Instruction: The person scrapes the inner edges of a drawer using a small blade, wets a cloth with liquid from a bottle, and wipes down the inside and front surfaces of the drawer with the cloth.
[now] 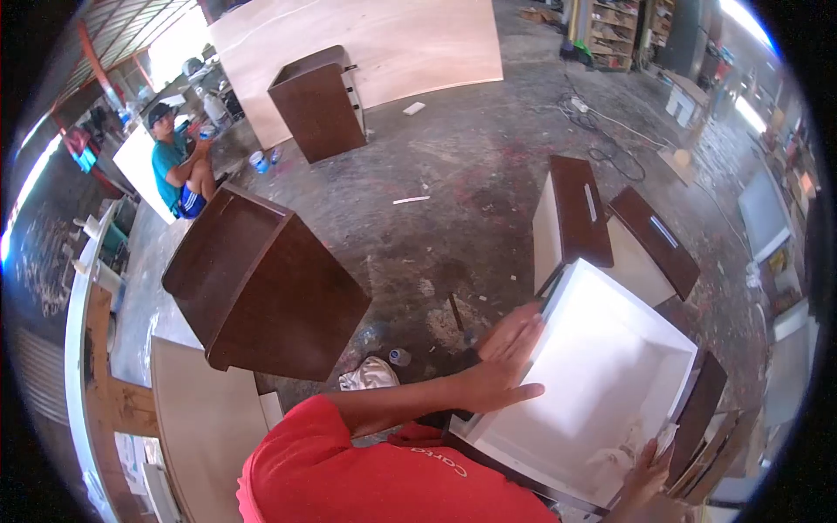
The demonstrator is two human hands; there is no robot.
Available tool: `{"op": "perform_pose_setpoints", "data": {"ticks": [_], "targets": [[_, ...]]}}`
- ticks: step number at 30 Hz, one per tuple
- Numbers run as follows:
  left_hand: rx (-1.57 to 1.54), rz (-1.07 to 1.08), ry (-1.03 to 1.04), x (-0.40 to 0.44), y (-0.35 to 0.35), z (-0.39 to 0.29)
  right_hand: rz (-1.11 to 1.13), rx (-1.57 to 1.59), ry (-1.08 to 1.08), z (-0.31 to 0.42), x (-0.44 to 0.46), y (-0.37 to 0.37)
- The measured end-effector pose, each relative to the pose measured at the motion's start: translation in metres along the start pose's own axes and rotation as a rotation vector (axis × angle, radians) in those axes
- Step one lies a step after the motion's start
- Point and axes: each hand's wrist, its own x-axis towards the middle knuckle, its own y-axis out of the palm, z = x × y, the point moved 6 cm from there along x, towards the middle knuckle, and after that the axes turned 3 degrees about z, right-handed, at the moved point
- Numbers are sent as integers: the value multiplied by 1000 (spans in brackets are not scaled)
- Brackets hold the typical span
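A drawer (575, 349) with a white inside is tilted up in front of me, its dark brown front at the right. My left hand (501, 370) lies against its left side, fingers stretched out and thumb apart. My right hand (647, 475) is at the near right corner, its fingers closed around a crumpled whitish cloth (664, 438). Part of that cloth seems to hang inside the drawer, though it is blurred. Beyond the drawer, two more drawers (586, 209) with brown fronts and metal handles sit on the floor.
Dark brown cabinet bodies (292, 296) stand on the concrete floor (436, 227) to the left and at the back. A person in a teal shirt (174, 166) sits far left. A cable (602, 131) lies at the back right. A small bottle (399, 357) and silvery cloth (370, 375) lie near me.
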Motion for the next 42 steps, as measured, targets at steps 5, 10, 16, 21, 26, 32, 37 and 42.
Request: {"op": "perform_pose_setpoints", "data": {"ticks": [5, 10, 16, 21, 26, 32, 37, 42], "targets": [[-12, 77, -80, -1, 7, 0, -24, 49, 124, 28, -8, -9], [-145, 4, 18, 55, 3, 33, 30, -32, 269, 27, -12, -18], [-374, 50, -28, 157, -14, 41, -111, 31, 105, 32, -21, -31], [-504, 11, -118, 150, 3, 29, -108, 55, -58, 31, -23, -34], [-714, 78, 19, 105, 26, 20, 24, 185, -317, 73, -6, -36], [-509, 188, -62, 22, 24, -7, 385, 391, -693, 187, 25, 2], [-131, 339, -31, -21, 5, -21, 472, 30, -957, 251, 58, 76], [-135, 427, -132, -70, -9, -32, 347, -57, -1008, 305, 91, 102]]}}
